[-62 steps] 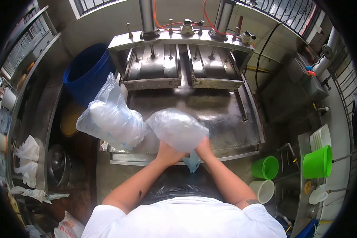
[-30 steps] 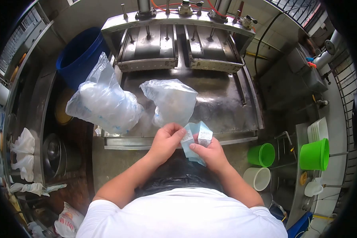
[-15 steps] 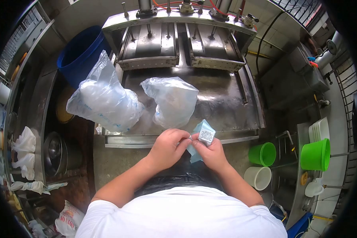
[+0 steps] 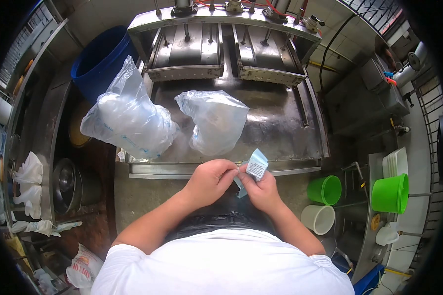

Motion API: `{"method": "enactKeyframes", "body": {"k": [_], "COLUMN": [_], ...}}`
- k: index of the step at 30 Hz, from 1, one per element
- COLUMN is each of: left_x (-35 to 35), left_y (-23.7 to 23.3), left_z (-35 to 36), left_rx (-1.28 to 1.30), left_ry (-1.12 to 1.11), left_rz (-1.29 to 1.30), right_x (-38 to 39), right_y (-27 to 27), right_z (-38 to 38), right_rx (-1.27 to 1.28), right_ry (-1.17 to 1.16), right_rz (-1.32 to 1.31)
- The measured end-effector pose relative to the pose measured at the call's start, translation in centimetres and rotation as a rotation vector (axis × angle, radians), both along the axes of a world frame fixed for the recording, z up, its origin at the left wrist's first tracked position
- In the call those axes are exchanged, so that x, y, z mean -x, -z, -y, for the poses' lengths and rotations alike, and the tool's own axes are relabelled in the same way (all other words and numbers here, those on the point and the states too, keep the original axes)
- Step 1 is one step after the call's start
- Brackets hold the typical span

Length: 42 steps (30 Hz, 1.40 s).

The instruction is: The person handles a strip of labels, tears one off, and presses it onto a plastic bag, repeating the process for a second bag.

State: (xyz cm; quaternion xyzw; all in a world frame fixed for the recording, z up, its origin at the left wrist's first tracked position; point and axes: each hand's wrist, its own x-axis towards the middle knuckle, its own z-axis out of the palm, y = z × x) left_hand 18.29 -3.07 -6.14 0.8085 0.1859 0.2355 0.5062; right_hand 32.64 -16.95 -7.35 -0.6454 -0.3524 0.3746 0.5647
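Both of my hands meet in front of my waist, near the front edge of the steel table. My right hand is closed on a light blue plastic packet with a white patch of small print, too small to read. Part of the packet hangs below the fingers. At its left side, my left hand pinches with thumb and forefinger; what lies between the fingertips is too small to make out. Beyond my hands, two filled clear plastic bags stand on the table, a larger bag and a smaller bag.
A steel press frame with two trays stands at the back. To its left is a blue barrel. On the right are two green buckets and a white bucket. A metal pot sits at the left.
The light blue packet looks narrower and more folded, with less hanging below my fingers. My hands stay close together in nearly the same place. The view has shifted slightly.
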Motion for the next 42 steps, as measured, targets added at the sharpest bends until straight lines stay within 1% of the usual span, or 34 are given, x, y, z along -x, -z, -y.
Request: {"method": "enactKeyframes", "body": {"k": [2, 5, 7, 8, 10, 11, 13, 14, 16, 17, 19, 20, 22, 23, 25, 26, 28, 32, 34, 35, 37, 38, 40, 42], "left_x": [0.0, 0.1, 0.3, 0.3, 0.4, 0.3, 0.2, 0.2, 0.2, 0.2, 0.3, 0.3, 0.3, 0.3, 0.2, 0.2, 0.2, 0.1, 0.0, -0.1, 0.0, 0.0, 0.3, 0.3], "left_y": [0.2, 0.3, 0.2, 0.1, 0.1, 0.0, -0.3, -0.2, 0.2, 0.3, 0.3, 0.4, 0.7, 0.9, 1.3, 1.7, 2.3, 2.2, 2.1, 2.1, 2.3, 2.3, 2.3, 2.8], "left_z": [0.0, -0.3, -0.5, -0.5, -0.3, -0.3, -0.2, -0.3, -0.7, -0.7, -0.7, -0.7, -0.6, -0.6, -0.7, -0.9, -1.2, -1.2, -1.1, -1.1, -1.1, -1.0, -0.6, -0.7], "left_rx": [-0.019, 0.032, 0.251, 0.251, 0.172, 0.173, 0.053, 0.054, -0.074, -0.072, 0.033, 0.034, 0.206, 0.207, 0.409, 0.409, 0.561, 0.558, 0.657, 0.656, 0.755, 0.755, 0.648, 0.663], "left_ry": [-0.001, -0.036, -0.069, -0.068, -0.048, -0.048, 0.020, 0.019, 0.034, 0.034, 0.035, 0.035, 0.010, 0.011, -0.032, -0.032, -0.041, -0.012, 0.018, 0.020, 0.043, 0.044, 0.099, 0.093], "left_rz": [0.012, -0.019, -0.089, -0.088, 0.002, 0.002, 0.046, 0.046, 0.044, 0.043, 0.023, 0.022, -0.036, -0.036, -0.073, -0.074, -0.032, -0.039, -0.041, -0.040, 0.008, 0.009, 0.024, 0.039], "right_x": [0.0, 0.1, 0.1, 0.0, 0.0, 0.1, 0.2, 0.3, 0.3, 0.2, 0.0, 0.0, 0.0, 0.0, 0.0, -0.1, -0.3, 0.0, 0.5, 0.5, 0.5, 0.5, 0.5, 0.5], "right_y": [0.0, -0.2, -0.2, -0.2, 0.1, 0.2, 0.3, 0.1, -0.2, -0.2, -0.2, -0.4, -0.7, -0.5, -0.1, -0.1, -0.2, -1.4, -0.6, -0.4, -0.1, -0.1, -0.1, -0.2], "right_z": [0.1, 0.3, 0.4, 0.4, 0.3, 0.2, 0.0, 0.0, 0.0, -0.1, -0.1, -0.1, -0.1, -0.1, 0.0, 0.0, 0.0, -0.4, -0.6, -0.6, -0.6, -0.6, -0.6, -0.6], "right_rx": [-0.001, -0.003, 0.019, 0.019, 0.020, 0.020, -0.030, -0.030, 0.010, 0.011, -0.009, -0.008, 0.039, 0.039, 0.057, 0.058, 0.058, 0.039, -0.023, -0.024, -0.035, -0.036, -0.054, -0.049], "right_ry": [0.012, 0.036, 0.035, 0.036, 0.050, 0.050, 0.034, 0.033, 0.015, 0.014, -0.013, -0.013, -0.018, -0.018, -0.011, -0.011, -0.024, -0.054, 0.072, 0.074, 0.119, 0.119, 0.123, 0.117], "right_rz": [0.002, -0.031, -0.014, -0.013, -0.031, -0.031, -0.040, -0.040, 0.082, 0.081, 0.120, 0.119, 0.081, 0.081, 0.038, 0.038, -0.100, -0.104, -0.060, -0.059, -0.013, -0.012, -0.054, -0.035]}}
